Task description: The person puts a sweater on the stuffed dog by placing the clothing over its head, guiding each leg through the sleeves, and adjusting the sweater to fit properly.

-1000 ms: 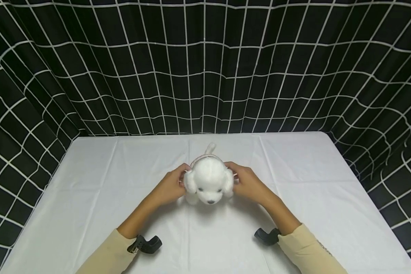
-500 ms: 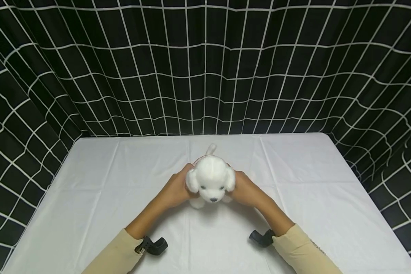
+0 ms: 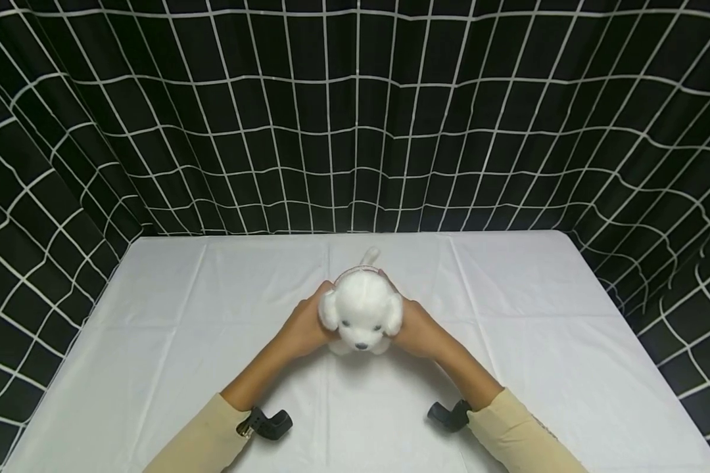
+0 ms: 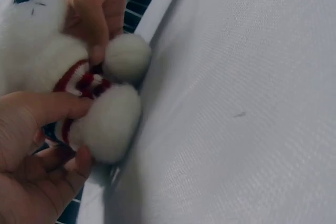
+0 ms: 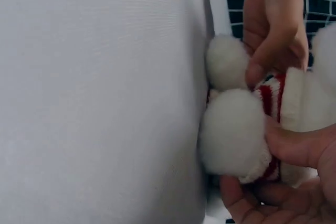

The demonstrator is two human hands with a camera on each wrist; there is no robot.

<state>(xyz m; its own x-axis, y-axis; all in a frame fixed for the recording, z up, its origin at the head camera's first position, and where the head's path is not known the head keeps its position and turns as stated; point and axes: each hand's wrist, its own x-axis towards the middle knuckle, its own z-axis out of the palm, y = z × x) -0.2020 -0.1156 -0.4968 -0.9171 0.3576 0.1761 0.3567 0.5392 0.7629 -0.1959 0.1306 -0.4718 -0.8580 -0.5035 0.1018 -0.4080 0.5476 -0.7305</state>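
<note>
A white plush dog (image 3: 362, 305) with floppy ears and a dark nose stands at the middle of the table, its face toward me. Both hands grip it, one on each side. In the left wrist view my left hand (image 4: 39, 150) curls its thumb and fingers round one front leg, by the red-and-white knitted garment (image 4: 79, 82). My right hand (image 5: 294, 161) holds the other front leg the same way, thumb across the knit. The fluffy white paws (image 5: 233, 132) touch the cloth. From the head camera, the dog's head hides most of the fingers.
A white cloth with fold creases covers the table (image 3: 242, 276). Black curtains (image 3: 355, 118) with a white grid hang behind it and along both sides. A black curved piece (image 3: 272, 425) juts from the left cuff, and another (image 3: 448, 415) from the right cuff.
Both hands have closed in from beside the dog and now grip its sides. The dog has shifted only slightly, and its head has turned a little.
</note>
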